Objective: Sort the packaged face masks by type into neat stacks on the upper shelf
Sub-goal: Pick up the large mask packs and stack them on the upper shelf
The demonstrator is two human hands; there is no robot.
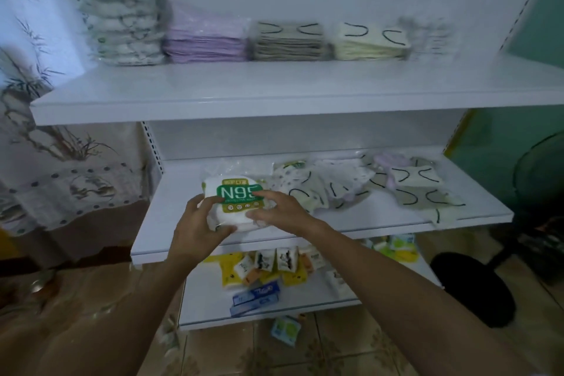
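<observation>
The N95 pack point(235, 201) is at the front left of the middle shelf point(381, 220), clasped by my left grip point(195, 223) and right grip point(280, 210). Its slick wrapper could slip as I lift, and the tall stack point(122, 18) at the upper shelf's point(244, 94) left end might topple if I land it crooked.

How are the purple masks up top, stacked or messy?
Stacked. The purple masks lie flat, one on another, in a neat pile on the upper shelf.
</observation>
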